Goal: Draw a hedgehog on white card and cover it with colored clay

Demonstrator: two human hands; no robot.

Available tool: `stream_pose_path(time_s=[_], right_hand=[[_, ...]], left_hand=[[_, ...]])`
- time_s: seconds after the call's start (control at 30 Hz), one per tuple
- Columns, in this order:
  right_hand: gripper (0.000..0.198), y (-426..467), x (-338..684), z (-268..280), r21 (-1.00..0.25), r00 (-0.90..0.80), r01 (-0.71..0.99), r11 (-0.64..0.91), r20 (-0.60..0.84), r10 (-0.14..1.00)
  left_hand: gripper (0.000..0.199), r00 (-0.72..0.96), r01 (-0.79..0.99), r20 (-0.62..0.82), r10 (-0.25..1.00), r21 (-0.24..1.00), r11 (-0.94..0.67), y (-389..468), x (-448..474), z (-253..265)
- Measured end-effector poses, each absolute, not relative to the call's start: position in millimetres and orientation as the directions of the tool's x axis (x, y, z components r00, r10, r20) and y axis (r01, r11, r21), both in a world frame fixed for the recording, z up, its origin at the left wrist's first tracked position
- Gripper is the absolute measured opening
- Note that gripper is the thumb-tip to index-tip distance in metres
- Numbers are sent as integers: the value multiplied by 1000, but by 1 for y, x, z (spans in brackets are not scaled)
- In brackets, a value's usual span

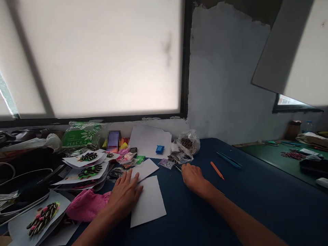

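Note:
My left hand (pixel 125 191) lies with its fingers spread over the left edge of a blank white card (pixel 151 201) and the near part of a second white card (pixel 147 169) behind it. My right hand (pixel 193 178) is closed above the blue tabletop, its fingertips at a thin dark object (pixel 177 167) that I cannot identify. Just beyond it stands a clear plastic bag of striped sunflower seeds (pixel 188 143). A small patterned packet (pixel 166 163) lies left of the right hand. To its right are an orange pen (pixel 217 171) and blue tweezers (pixel 229 160).
Cards with sunflower seeds stuck on coloured clay (pixel 90 172) are stacked at left, with another card (pixel 43 218) in front. A pink cloth (pixel 88 205) lies beside my left forearm. Behind are a blue clay packet (pixel 160 149), white sheets (pixel 143 136) and a green seed bag (pixel 80 136).

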State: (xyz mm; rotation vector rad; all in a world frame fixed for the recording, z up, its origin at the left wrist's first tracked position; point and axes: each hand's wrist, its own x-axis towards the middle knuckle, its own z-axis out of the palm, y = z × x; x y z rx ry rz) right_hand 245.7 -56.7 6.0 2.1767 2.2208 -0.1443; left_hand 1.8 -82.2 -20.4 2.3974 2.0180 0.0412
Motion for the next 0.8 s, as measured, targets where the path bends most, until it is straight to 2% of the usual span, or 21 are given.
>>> stream_pose_path(time_s=[0.07, 0.17, 0.27, 0.3, 0.4, 0.47, 0.53, 0.57, 0.63, 0.67, 0.73, 0.8], right_hand=[[33, -60, 245, 9, -87, -23, 996, 15, -85, 996], [28, -63, 245, 13, -172, -32, 985, 22, -55, 998], [19, -63, 247, 13, -292, -57, 955, 53, -3, 998], [17, -61, 247, 12, -342, -65, 938, 66, 14, 998], [9, -57, 249, 10, -525, -95, 845, 104, 43, 995], [7, -53, 248, 9, -661, -126, 741, 122, 41, 991], [12, -51, 245, 8, -780, -157, 614, 121, 30, 987], [15, -50, 243, 6, -828, -170, 549, 114, 23, 985], [19, -50, 238, 2, -899, -195, 427, 92, 8, 981], [21, -51, 236, 0, -924, -209, 374, 79, -1, 978], [26, -54, 230, -7, -957, -245, 284, 51, -21, 969], [31, -57, 225, -13, -977, -279, 213, 28, -34, 960]], left_hand=[[53, 181, 983, 66, 981, 12, -183, -86, 5, -13], [46, 297, 954, 65, 953, 32, -299, -100, 25, -4], [47, 398, 916, -32, 917, 75, -395, -115, 48, -7], [53, 406, 911, -49, 913, 97, -400, -117, 52, -10], [66, 481, 864, -103, 871, 224, -451, -117, 49, -16], [58, 603, 771, -115, 789, 337, -540, -113, 37, -14], [51, 720, 645, -104, 686, 466, -606, -109, 22, -7], [54, 750, 601, -113, 651, 525, -602, -107, 16, -4], [62, 727, 596, -127, 675, 606, -527, -105, 9, -2], [58, 693, 609, -125, 710, 628, -484, -104, 8, -4], [56, 585, 670, -40, 810, 586, -456, -104, 12, -12], [59, 529, 759, -14, 849, 455, -465, -104, 21, -22]])
